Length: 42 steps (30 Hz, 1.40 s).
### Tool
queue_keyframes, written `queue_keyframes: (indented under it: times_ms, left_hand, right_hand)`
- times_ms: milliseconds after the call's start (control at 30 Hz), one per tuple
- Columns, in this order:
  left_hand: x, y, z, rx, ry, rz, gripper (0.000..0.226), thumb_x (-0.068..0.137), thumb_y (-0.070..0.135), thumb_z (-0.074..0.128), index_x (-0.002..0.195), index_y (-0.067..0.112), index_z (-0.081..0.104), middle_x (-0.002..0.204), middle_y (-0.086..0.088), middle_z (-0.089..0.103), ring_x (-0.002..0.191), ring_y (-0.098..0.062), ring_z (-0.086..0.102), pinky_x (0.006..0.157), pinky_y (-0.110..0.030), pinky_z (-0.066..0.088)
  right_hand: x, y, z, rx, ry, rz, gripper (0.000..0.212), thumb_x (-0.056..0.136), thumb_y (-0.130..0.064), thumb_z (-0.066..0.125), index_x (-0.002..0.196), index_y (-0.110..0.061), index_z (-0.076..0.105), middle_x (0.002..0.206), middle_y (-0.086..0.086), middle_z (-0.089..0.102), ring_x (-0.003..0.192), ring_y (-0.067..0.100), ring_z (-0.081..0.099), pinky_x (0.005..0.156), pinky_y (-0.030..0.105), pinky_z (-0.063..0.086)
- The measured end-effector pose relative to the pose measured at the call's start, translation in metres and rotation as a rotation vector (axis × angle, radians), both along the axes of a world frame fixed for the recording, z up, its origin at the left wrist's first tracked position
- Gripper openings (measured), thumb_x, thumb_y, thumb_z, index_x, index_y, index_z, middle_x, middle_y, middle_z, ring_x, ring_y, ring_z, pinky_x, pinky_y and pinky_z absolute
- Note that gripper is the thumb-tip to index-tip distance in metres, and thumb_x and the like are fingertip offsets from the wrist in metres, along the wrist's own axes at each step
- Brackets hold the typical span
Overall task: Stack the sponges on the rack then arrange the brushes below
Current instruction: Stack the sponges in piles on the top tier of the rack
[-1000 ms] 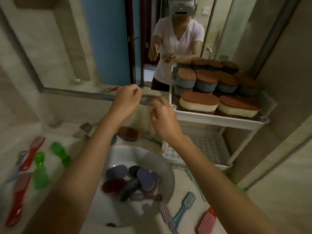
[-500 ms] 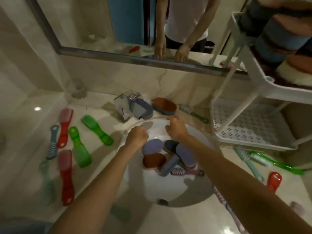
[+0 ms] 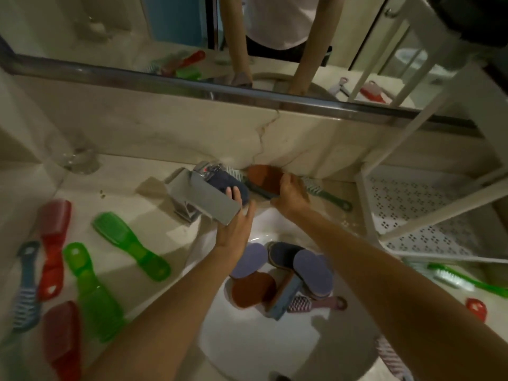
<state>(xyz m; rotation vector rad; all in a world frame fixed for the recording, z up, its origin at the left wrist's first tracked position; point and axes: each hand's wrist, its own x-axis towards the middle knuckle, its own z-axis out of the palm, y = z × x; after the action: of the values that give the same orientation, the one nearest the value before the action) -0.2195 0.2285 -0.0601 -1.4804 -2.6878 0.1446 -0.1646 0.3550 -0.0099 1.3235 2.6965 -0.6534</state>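
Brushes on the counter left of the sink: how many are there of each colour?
Red brushes: 2
Green brushes: 2
Blue brush: 1
Total: 5
A dim shape at the bottom-left corner is too unclear to count.

Dim bathroom — mirror (image 3: 110, 31), cracked wall (image 3: 264, 138).

The pale stone counter (image 3: 132, 199) looks polished and glossy. On it, left of the brushed grey metal tap (image 3: 203, 199), the translucent green plastic brushes (image 3: 129, 246) shine. The white plastic rack shelf (image 3: 428, 215) is perforated and matt. The brown-topped sponge (image 3: 264, 180) seems rough, though blurred. The white basin (image 3: 247, 353) looks glazed and smooth.
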Motion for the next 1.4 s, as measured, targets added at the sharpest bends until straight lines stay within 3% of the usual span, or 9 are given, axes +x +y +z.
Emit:
queue_keyframes:
  times_ms: [67,233,400,567,767,933,1100,1267,1400]
  left_hand:
    - [-0.007,0.004,-0.005,0.005,0.011,0.029,0.052,0.084,0.004,0.030,0.125,0.012,0.061,0.133,-0.023,0.055,0.125,-0.036,0.053,0.101,-0.047,0.043]
    - [-0.013,0.009,-0.020,0.105,0.038,0.036,0.046,0.075,0.008,0.041,0.108,0.011,0.072,0.109,-0.009,0.072,0.098,-0.022,0.070,0.086,-0.036,0.055]
    - [-0.013,0.008,-0.021,0.295,0.086,-0.024,0.059,0.055,0.009,0.083,0.111,0.008,0.065,0.104,-0.012,0.072,0.088,-0.025,0.070,0.082,-0.037,0.056]
    - [0.007,0.010,-0.011,0.545,0.031,-0.085,0.066,0.055,0.004,0.083,0.109,0.007,0.047,0.101,-0.012,0.070,0.086,-0.025,0.066,0.071,-0.030,0.058]
    - [0.060,0.005,0.028,0.742,-0.039,-0.060,0.033,0.078,0.006,0.050,0.111,0.007,0.045,0.100,-0.014,0.070,0.097,-0.020,0.046,0.073,-0.031,0.057]
    - [0.111,-0.005,0.068,0.793,-0.183,0.047,0.060,0.060,-0.003,0.076,0.112,0.004,0.046,0.095,-0.017,0.069,0.080,-0.031,0.068,0.072,-0.033,0.057]
    - [0.155,-0.012,0.132,1.034,-0.323,0.161,0.053,0.074,-0.007,0.064,0.124,-0.010,0.046,0.110,-0.032,0.058,0.099,-0.048,0.058,0.080,-0.050,0.055]
    - [0.208,-0.006,0.194,1.311,-0.394,0.244,0.063,0.085,0.000,0.057,0.141,-0.001,0.029,0.124,-0.024,0.048,0.115,-0.034,0.049,0.093,-0.026,0.040]
    - [0.242,0.008,0.245,1.497,-0.504,0.266,0.059,0.087,0.002,0.054,0.141,0.007,0.031,0.131,-0.018,0.044,0.121,-0.029,0.046,0.099,-0.028,0.043]
  right_hand:
    - [-0.003,0.005,-0.006,0.013,0.004,0.004,0.069,0.081,-0.013,0.067,0.137,-0.001,0.028,0.141,0.019,0.035,0.132,0.033,0.035,0.107,0.040,0.036]
    - [-0.004,0.019,-0.014,0.049,-0.020,0.011,0.068,0.078,-0.016,0.071,0.133,-0.002,0.033,0.137,0.019,0.042,0.127,0.032,0.041,0.105,0.040,0.037]
    - [0.006,0.019,-0.010,0.010,0.084,-0.031,0.057,0.076,-0.010,0.068,0.124,-0.003,0.038,0.128,0.016,0.044,0.116,0.032,0.047,0.092,0.040,0.044]
    - [0.029,0.009,0.002,0.031,0.251,-0.109,0.047,0.074,-0.010,0.068,0.113,0.001,0.043,0.119,0.017,0.046,0.102,0.033,0.052,0.071,0.034,0.039]
    - [0.080,-0.010,0.035,0.055,0.391,-0.189,0.044,0.076,-0.014,0.067,0.110,-0.001,0.044,0.116,0.019,0.050,0.097,0.039,0.055,0.068,0.040,0.043]
    - [0.131,-0.030,0.073,0.153,0.474,-0.214,0.040,0.072,-0.012,0.068,0.103,0.000,0.046,0.110,0.020,0.047,0.092,0.039,0.052,0.068,0.041,0.041]
    - [0.189,-0.042,0.114,0.197,0.580,-0.119,0.039,0.072,-0.012,0.068,0.102,-0.001,0.046,0.110,0.015,0.044,0.086,0.033,0.051,0.062,0.035,0.041]
    - [0.244,-0.039,0.162,0.268,0.719,-0.042,0.042,0.072,-0.015,0.070,0.105,-0.004,0.047,0.112,0.012,0.044,0.085,0.023,0.048,0.067,0.027,0.035]
    - [0.279,-0.024,0.198,0.334,0.834,-0.030,0.041,0.071,-0.017,0.071,0.102,-0.004,0.048,0.102,0.004,0.039,0.079,0.018,0.044,0.064,0.026,0.034]
